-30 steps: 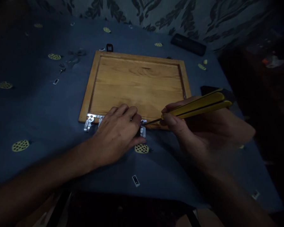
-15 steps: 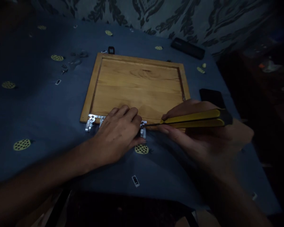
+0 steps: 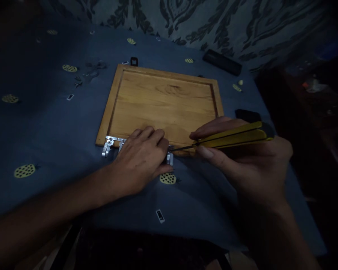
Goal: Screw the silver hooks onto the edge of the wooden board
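A wooden cabinet door panel (image 3: 163, 101) lies flat on a blue patterned cloth (image 3: 45, 127). Silver metal hinges (image 3: 109, 144) are fixed along its near edge. My left hand (image 3: 142, 157) lies palm down over one hinge, fingers curled and pressing on it; part of that hinge (image 3: 170, 157) shows by my thumb. My right hand (image 3: 242, 161) is closed round a screwdriver with a yellow handle (image 3: 233, 135). Its thin dark shaft (image 3: 181, 147) points left, with the tip at the hinge beside my left fingers.
A long black object (image 3: 222, 62) lies at the back right by the patterned curtain. Another dark flat thing (image 3: 246, 114) sits right of the panel. Small metal parts (image 3: 86, 73) are scattered at the back left, and a small black clip (image 3: 134, 61) lies behind the panel.
The yellow handle dipped nearly level, then tilted slightly up again, its tip staying at the hinge. My left hand has stayed on the hinge. The view has shifted a little.
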`<state>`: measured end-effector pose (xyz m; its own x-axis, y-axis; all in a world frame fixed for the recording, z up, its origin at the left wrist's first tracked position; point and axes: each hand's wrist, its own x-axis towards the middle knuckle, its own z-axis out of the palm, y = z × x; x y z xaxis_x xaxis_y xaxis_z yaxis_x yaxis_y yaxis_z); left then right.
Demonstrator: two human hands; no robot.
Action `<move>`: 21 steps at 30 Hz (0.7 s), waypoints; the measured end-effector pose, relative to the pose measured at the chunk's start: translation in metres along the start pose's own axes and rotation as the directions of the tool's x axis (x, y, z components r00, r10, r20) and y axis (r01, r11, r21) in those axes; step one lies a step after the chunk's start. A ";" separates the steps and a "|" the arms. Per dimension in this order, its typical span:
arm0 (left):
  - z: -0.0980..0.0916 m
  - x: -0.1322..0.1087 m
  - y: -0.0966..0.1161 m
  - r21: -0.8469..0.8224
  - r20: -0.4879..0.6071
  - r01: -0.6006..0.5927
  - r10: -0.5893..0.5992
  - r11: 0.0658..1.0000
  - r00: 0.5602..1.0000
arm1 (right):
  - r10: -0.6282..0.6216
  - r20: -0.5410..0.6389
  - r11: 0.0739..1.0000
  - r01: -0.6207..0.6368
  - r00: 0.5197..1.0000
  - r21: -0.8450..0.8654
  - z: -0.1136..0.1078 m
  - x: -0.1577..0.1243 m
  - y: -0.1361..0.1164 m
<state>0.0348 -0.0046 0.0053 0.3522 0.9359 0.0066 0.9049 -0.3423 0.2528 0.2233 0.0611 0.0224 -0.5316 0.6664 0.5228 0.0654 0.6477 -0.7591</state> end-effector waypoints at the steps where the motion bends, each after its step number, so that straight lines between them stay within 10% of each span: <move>1: -0.001 0.000 0.000 -0.002 0.008 0.004 -0.004 1.000 1.000 | 0.028 -0.015 0.999 -0.028 0.999 0.019 0.000 -0.001 -0.001; 10: -0.001 0.000 0.000 -0.004 0.002 0.007 -0.007 1.000 1.000 | 0.172 -0.046 0.969 -0.161 0.984 0.185 -0.001 -0.008 -0.006; 21: 0.003 -0.002 -0.001 -0.004 -0.055 -0.018 0.018 1.000 0.998 | -0.044 -0.093 0.992 0.055 0.995 0.111 -0.004 -0.003 0.001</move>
<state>0.0336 -0.0061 0.0019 0.3544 0.9329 0.0644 0.8974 -0.3587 0.2568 0.2277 0.0612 0.0219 -0.4532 0.6685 0.5896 -0.0582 0.6379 -0.7679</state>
